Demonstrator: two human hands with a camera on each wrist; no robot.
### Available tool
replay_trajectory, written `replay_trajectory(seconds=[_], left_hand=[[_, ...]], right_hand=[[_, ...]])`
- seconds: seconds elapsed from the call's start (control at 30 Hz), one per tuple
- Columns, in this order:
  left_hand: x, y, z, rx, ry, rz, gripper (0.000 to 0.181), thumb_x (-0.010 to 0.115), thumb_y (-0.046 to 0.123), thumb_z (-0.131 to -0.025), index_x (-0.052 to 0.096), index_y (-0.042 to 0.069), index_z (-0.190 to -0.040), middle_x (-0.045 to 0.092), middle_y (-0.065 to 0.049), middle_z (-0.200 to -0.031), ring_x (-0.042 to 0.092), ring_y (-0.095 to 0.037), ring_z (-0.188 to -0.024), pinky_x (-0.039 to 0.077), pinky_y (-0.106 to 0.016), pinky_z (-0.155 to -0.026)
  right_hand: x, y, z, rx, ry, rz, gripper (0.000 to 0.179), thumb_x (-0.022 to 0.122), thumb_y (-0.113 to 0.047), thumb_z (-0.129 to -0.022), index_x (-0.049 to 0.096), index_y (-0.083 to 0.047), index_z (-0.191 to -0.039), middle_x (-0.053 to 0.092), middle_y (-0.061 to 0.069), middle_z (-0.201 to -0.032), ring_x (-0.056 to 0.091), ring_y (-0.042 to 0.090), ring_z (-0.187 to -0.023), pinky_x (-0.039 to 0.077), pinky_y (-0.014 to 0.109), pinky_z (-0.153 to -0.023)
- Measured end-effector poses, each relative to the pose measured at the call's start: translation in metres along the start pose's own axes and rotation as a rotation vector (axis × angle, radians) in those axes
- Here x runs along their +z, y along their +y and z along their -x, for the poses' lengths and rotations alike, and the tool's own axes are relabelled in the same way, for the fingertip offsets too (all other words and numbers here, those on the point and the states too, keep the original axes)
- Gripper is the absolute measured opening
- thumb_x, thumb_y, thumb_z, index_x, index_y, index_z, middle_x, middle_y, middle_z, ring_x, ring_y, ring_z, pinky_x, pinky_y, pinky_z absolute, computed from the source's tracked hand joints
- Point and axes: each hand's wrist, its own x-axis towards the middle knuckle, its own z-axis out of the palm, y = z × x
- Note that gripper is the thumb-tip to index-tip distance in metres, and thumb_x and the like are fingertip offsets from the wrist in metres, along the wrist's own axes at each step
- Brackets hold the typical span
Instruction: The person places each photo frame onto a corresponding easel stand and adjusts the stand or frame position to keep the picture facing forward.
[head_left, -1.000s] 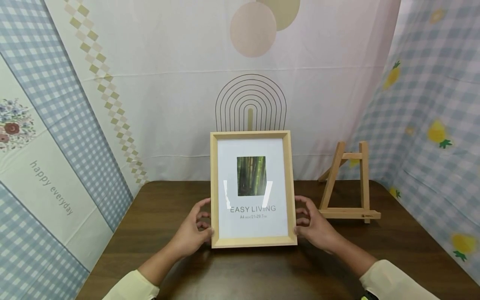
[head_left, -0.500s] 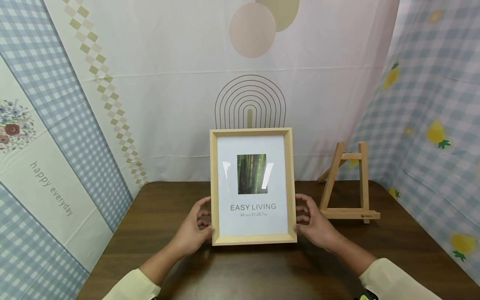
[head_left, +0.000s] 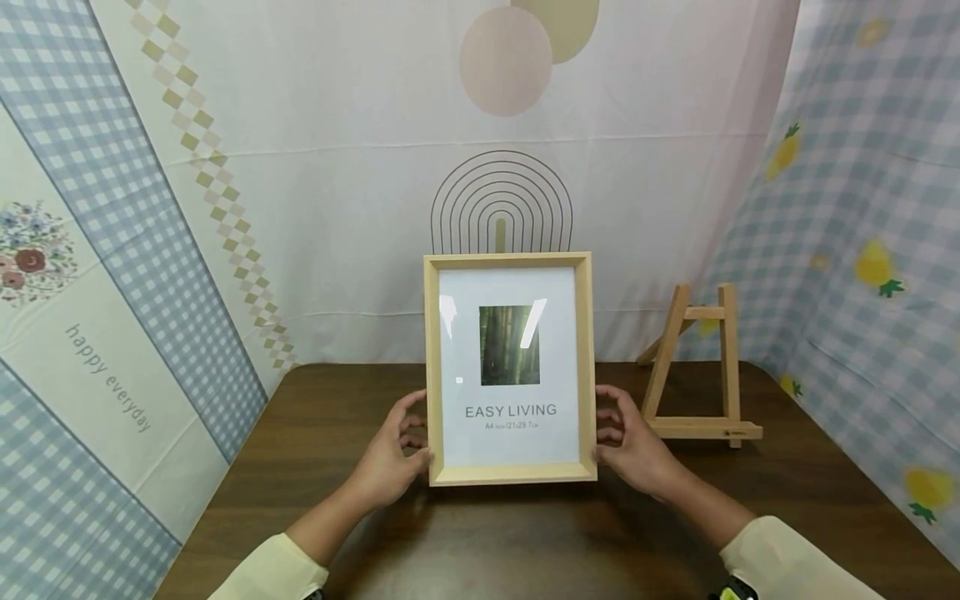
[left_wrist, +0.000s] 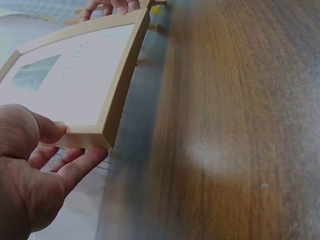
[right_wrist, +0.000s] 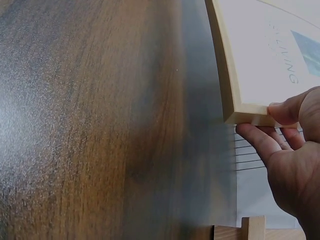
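Note:
A light wooden picture frame stands nearly upright between my hands, its front toward me. Behind its glossy cover is a white sheet with a bamboo photo and the words "EASY LIVING". My left hand grips the left side near the bottom corner, thumb on the front edge and fingers round the side. On the opposite side my right hand holds the frame the same way, its thumb on the front edge. In both wrist views the lower edge shows raised over the table.
To the right, behind my right hand, a small wooden easel stands on the dark brown table. Patterned cloth hangs at the back and along both sides.
The picture frame has risen slightly, tilted more upright and shifted a little to the right, with both hands still gripping its sides. Reflections on its cover have moved. The easel stays in place.

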Motion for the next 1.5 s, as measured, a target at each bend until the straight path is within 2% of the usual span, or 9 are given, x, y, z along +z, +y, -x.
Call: replay_trajectory(seconds=[0.43, 0.7, 1.03, 1.3, 1.5], left_hand=[[0.004, 0.002, -0.004, 0.047, 0.003, -0.034, 0.083, 0.066, -0.015, -0.090, 0.032, 0.024, -0.155, 0.060, -0.015, -0.125, 0.063, -0.028, -0.096, 0.058, -0.032, -0.070], [0.008, 0.003, -0.009, 0.064, 0.021, -0.033, 0.086, 0.066, -0.018, -0.088, 0.033, 0.023, -0.155, 0.061, -0.016, -0.123, 0.063, -0.028, -0.093, 0.057, -0.032, -0.071], [0.010, 0.004, -0.013, 0.073, 0.013, -0.059, 0.085, 0.067, -0.016, -0.090, 0.032, 0.027, -0.155, 0.061, -0.015, -0.126, 0.063, -0.029, -0.098, 0.057, -0.033, -0.073], [0.013, 0.006, -0.018, 0.116, 0.019, -0.074, 0.084, 0.068, -0.016, -0.088, 0.034, 0.025, -0.154, 0.063, -0.014, -0.123, 0.064, -0.028, -0.096, 0.058, -0.038, -0.075], [0.015, 0.007, -0.020, 0.109, 0.036, -0.079, 0.087, 0.069, -0.017, -0.087, 0.034, 0.025, -0.154, 0.064, -0.013, -0.123, 0.065, -0.027, -0.094, 0.058, -0.039, -0.074]], right_hand=[[-0.004, 0.001, 0.000, -0.046, 0.016, 0.038, 0.086, 0.065, 0.018, -0.087, 0.020, -0.012, -0.155, 0.045, 0.030, -0.137, 0.062, 0.039, -0.109, 0.058, 0.037, -0.076], [-0.008, 0.002, 0.000, -0.063, 0.028, 0.067, 0.086, 0.066, 0.017, -0.087, 0.021, -0.012, -0.155, 0.047, 0.029, -0.137, 0.062, 0.039, -0.110, 0.058, 0.036, -0.078], [-0.012, 0.004, -0.002, -0.074, 0.044, 0.064, 0.086, 0.065, 0.018, -0.086, 0.021, -0.012, -0.154, 0.046, 0.030, -0.136, 0.062, 0.040, -0.109, 0.059, 0.035, -0.077], [-0.017, 0.003, -0.001, -0.087, 0.058, 0.085, 0.087, 0.066, 0.018, -0.087, 0.020, -0.011, -0.155, 0.047, 0.030, -0.137, 0.062, 0.042, -0.111, 0.058, 0.035, -0.077], [-0.018, 0.003, -0.001, -0.106, 0.064, 0.099, 0.086, 0.065, 0.019, -0.087, 0.021, -0.010, -0.155, 0.048, 0.031, -0.137, 0.062, 0.042, -0.111, 0.058, 0.034, -0.078]])
